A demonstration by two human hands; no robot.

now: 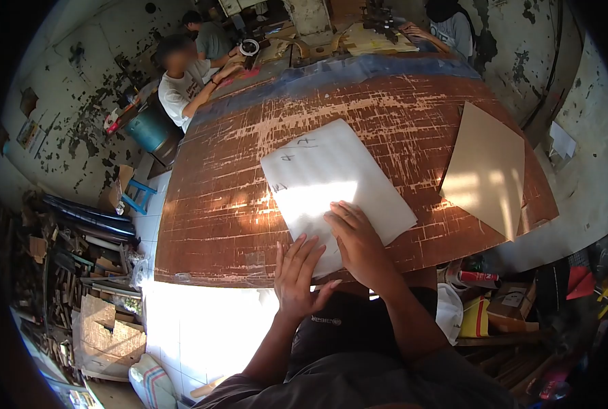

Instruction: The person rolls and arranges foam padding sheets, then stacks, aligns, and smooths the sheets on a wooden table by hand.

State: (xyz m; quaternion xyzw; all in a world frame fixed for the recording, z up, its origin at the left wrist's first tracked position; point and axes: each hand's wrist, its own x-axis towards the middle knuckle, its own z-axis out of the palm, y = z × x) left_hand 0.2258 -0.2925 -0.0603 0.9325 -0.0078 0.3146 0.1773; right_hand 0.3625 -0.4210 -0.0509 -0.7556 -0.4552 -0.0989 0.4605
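A white sheet or stack of sheets (345,163) with dark handwritten marks near its far left corner lies on the worn red-brown table (215,191). My right hand (355,242) rests on the near part of the white sheet, its fingers reaching into a bright patch of sunlight. Beside it, at the sheet's near left edge, my left hand (297,276) has its fingers spread and its thumb pointing right. Neither hand grips anything. A tan board or sheet (488,170) lies to the right, partly sunlit.
Two people sit beyond the table's far left side, another person at the far right. Bluish plastic sheeting (304,78) covers the far edge. A blue stool (139,196) and wood scraps (113,334) stand left; boxes (514,303) and bags lie below right.
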